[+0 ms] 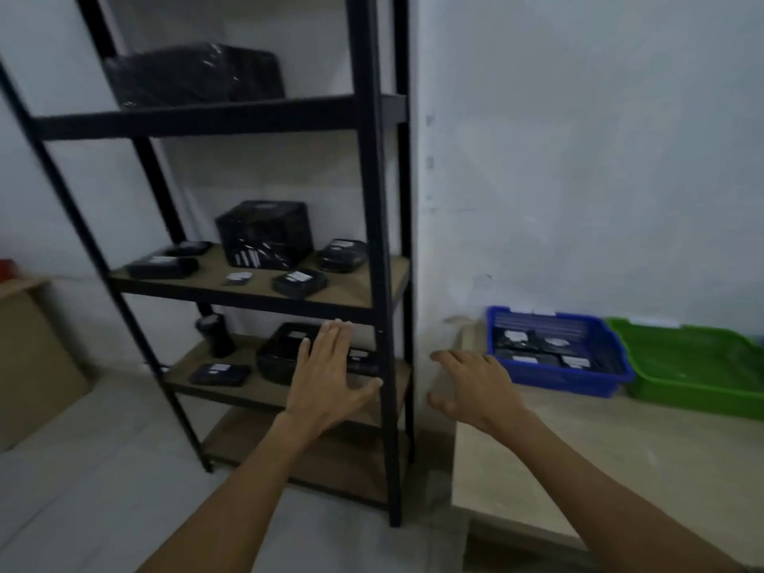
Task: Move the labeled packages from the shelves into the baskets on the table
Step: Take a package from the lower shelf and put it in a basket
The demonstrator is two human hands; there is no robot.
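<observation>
On the lower board of the black shelving unit (374, 225), going from its left edge, stand an upright dark wrapped roll (215, 335), a small flat labeled package (220, 374) near the front edge, and then the big black labeled package (281, 357) that I take as my next pick. It lies roughly lengthwise along the board, white label up.

My left hand (326, 378) is flat and empty, fingers straight and together, thumb out to the right. It hovers in front of the big package's right end, with the package just beyond and left of my fingertips. It is clearly the nearer hand. A slimmer labeled package (364, 361) shows just past my thumb, by the right front post.

My right hand (479, 386) is spread and holds nothing, out over the left edge of the tabletop (578, 469). Behind it, along the tabletop's far edge, the blue basket (570, 384) holds several labeled packages. The green basket (694, 397) touches it on the right and looks empty.
</observation>
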